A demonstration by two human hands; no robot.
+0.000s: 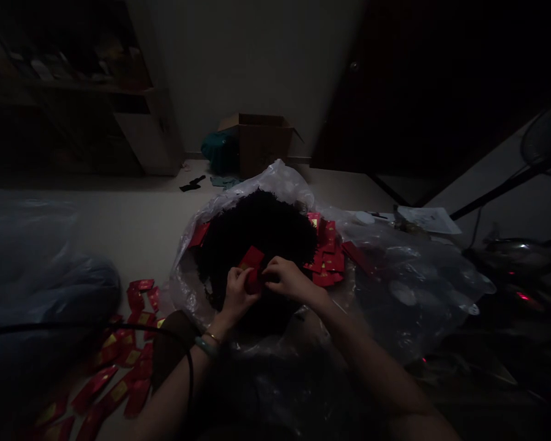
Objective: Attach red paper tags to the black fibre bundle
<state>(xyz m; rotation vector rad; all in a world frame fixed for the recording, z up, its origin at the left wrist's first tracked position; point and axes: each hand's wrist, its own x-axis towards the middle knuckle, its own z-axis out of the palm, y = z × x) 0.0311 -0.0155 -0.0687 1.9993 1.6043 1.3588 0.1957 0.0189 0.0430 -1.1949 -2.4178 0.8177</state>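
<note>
My left hand [239,289] pinches a small red packet [252,257] between thumb and fingers. Close against the packet's right side is my right hand [282,277], its fingers drawn together. Whatever lies between those fingers is too dark to make out. Both hands are above a big heap of black, loose, leaf-like material [257,220], which sits inside an open clear plastic bag [186,263]. A pile of red packets [328,257] rests at the heap's right edge, and another red packet [199,234] lies at its left edge.
Many red packets [128,355] are scattered on the floor at lower left. Behind the bag stand an open cardboard box [265,144] and a teal bag [220,152]. Clear plastic sheeting [404,288] spreads to the right. A dark cable [156,331] crosses at left.
</note>
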